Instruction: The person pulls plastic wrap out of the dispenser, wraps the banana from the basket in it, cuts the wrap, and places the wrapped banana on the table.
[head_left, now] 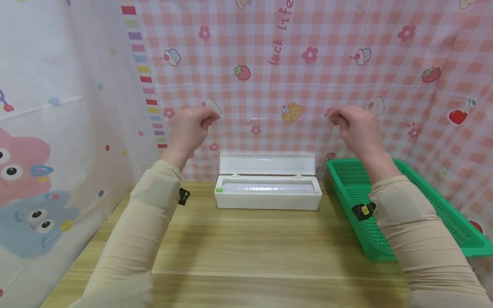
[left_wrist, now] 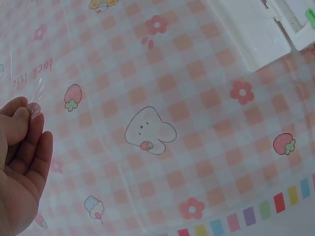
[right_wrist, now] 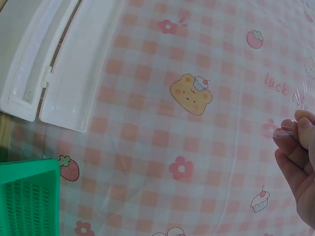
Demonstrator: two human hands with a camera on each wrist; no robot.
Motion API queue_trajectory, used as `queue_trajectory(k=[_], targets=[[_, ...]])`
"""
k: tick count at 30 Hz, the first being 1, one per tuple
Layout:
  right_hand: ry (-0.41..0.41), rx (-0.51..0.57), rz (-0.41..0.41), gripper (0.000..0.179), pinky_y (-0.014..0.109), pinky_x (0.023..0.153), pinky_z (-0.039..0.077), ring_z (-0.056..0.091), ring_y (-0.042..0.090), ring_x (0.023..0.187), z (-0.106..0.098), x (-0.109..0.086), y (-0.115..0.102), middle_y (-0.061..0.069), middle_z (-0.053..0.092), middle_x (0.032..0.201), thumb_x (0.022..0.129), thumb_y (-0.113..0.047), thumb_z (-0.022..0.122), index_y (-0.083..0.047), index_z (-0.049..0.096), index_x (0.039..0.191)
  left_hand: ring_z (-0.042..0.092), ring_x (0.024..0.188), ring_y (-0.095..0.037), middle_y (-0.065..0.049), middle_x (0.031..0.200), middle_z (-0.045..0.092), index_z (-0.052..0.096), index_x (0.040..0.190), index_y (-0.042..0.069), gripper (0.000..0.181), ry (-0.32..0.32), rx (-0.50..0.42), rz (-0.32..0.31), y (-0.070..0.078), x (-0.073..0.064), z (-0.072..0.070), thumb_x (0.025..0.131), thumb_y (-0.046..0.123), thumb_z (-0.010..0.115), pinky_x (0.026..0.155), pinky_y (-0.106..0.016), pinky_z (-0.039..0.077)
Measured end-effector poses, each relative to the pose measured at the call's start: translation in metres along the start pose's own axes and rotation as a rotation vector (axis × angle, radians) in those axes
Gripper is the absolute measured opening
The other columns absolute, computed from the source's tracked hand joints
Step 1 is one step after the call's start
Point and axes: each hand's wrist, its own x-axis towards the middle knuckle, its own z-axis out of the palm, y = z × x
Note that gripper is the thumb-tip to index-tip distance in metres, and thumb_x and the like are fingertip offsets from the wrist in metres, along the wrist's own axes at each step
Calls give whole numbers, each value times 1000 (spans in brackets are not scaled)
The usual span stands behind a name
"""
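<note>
Both hands are raised in front of the patterned cloth, apart at about the same height. My left hand (head_left: 190, 130) pinches a corner of clear cling film (left_wrist: 38, 93) between thumb and fingers. On the other side, my right hand (head_left: 358, 128) pinches clear film (right_wrist: 285, 132) too. Being transparent, the film shows only as faint glints, so its full outline is hard to make out. Below and between the hands sits a white cling film dispenser (head_left: 267, 202), its lid (head_left: 267, 164) raised and a shiny roll (head_left: 265, 187) inside. A small green piece (head_left: 219, 189) is at its left end.
A green perforated plastic basket (head_left: 348, 214) stands at the right, partly behind the right forearm. The wooden table (head_left: 246, 248) extends in front of the dispenser. Pink checked cloth (head_left: 269, 90) hangs behind, and white printed cloth (head_left: 92, 128) hangs at the left.
</note>
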Motion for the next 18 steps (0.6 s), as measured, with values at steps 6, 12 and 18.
queue_trajectory(k=[6,12,18], targets=[[17,4,-15,11,47,83,54,66,33,95,-3,2,1,17,72,100,96,0,61,1,72,98,68,98,-27,-12,103,73,75,101,2,13,21,6,28,2,3,-3,92,-3,66,91,-37,55],[44,13,-39,12,46,80,55,67,32,91,-7,3,-1,16,72,96,96,1,60,1,72,96,69,98,-28,-13,102,74,75,100,1,13,42,9,49,5,5,-8,92,-3,66,91,-38,55],[57,16,-51,14,45,80,54,66,32,91,-10,4,-2,15,72,94,97,2,59,1,72,95,69,97,-28,-13,100,74,75,97,0,12,57,-15,68,5,6,-11,91,-5,66,91,-37,55]])
